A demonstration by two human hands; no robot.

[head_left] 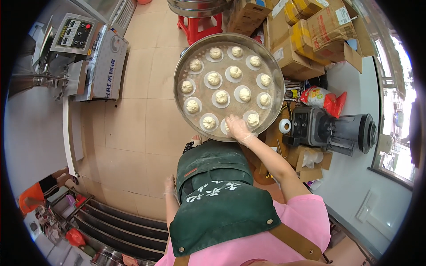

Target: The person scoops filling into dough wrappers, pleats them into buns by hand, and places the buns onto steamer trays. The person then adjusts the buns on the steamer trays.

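In front of me a wide round metal steamer tray (277, 75) bears many small pleated buns (221, 97), mostly set apart on round white papers. My right hand (238, 129), in a clear plastic glove, reaches over the tray's near edge. Its fingers are closed around a bun (227, 127) on a paper, and they hide most of it. Close by, to the right of those fingers, sits another bun (253, 119). My left hand (169, 184) hangs low beside my green apron (217, 166), away from the tray; its fingers are not clear.
Beyond the tray stand a red stool (199, 27) and stacked metal steamers (197, 8). Cardboard boxes (295, 57) and a blender (330, 128) line the right. At left is a machine with a control panel (75, 34); dark racks (120, 226) are lower left, near another person (33, 199).
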